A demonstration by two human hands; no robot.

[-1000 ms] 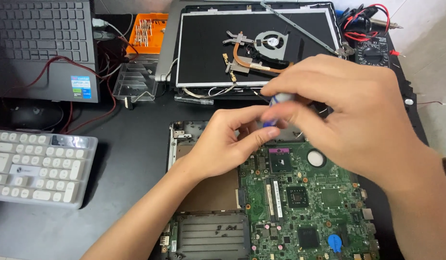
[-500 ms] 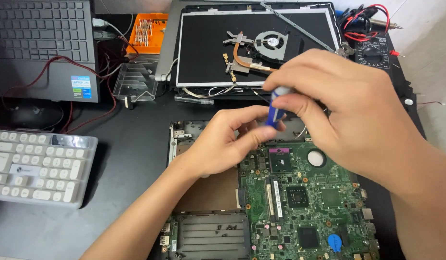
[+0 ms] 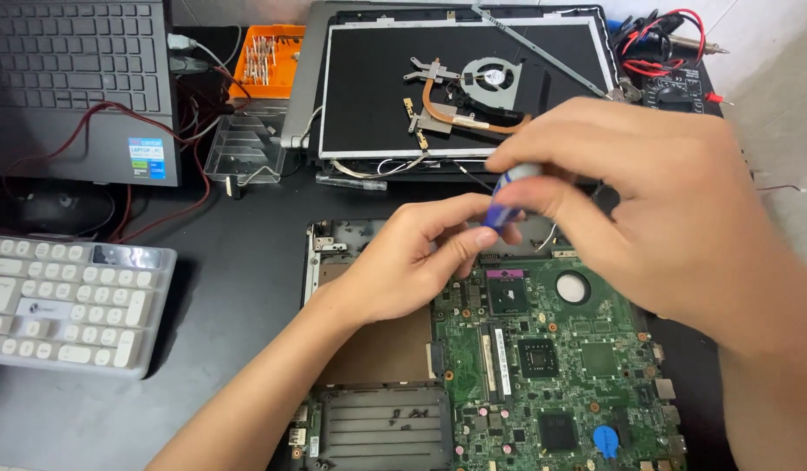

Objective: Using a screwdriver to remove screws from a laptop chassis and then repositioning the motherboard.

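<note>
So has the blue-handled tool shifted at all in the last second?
Yes, slightly. The blue-handled tool sat by the left hand fingertips, near the green motherboard top edge; now the right hand holds it a little higher, toward the copper heat pipe.

Bright, even light from above, no dim corners. The black table [image 3: 229,288] soaks it up, with a soft sheen at lower left. A soft shadow sits just right of the white keyboard [image 3: 72,301]. The green circuit board [image 3: 560,366] is crisp, every chip readable. The right hand [image 3: 656,218], close to the lens, looks large and slightly smeared, and the blue tool [image 3: 505,202] it pinches is blurred. The pale wall [image 3: 769,78] at right runs nearly washed out.
</note>
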